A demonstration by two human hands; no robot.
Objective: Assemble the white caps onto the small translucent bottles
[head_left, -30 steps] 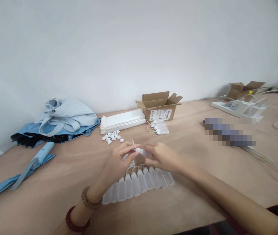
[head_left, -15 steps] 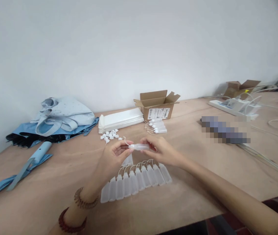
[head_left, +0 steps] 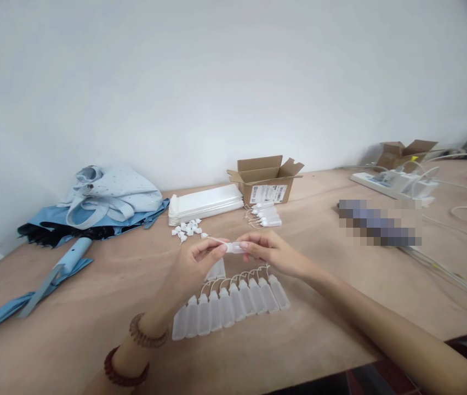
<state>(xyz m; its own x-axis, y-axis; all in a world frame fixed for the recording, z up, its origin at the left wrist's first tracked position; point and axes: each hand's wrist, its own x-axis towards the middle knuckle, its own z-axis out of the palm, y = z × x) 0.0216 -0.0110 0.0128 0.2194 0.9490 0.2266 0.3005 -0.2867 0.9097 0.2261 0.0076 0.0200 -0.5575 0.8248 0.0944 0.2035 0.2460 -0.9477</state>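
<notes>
Both my hands are raised over the wooden table point(head_left: 340, 285), holding one small translucent squeeze bottle point(head_left: 234, 248) sideways between them. My right hand point(head_left: 272, 253) grips the bottle's body. My left hand point(head_left: 197, 265) pinches its tip end, where a thin tethered cap strand sticks out. Just below the hands lies a row of several similar bottles point(head_left: 229, 305) side by side on the table. Another few capped bottles point(head_left: 267, 215) lie farther back, next to a pile of small white caps point(head_left: 187, 230).
An open cardboard box point(head_left: 265, 179) and a stack of white plastic bags point(head_left: 204, 203) sit at the back. A blue folded umbrella and cloth point(head_left: 94, 206) lie at left. A power strip with cables point(head_left: 396, 183), another box point(head_left: 405, 152) and a blurred patch occupy the right.
The hands stay together on the same bottle and have moved a little back and up from the row. The left fingers now close over the tip end. The view shifted slightly.
</notes>
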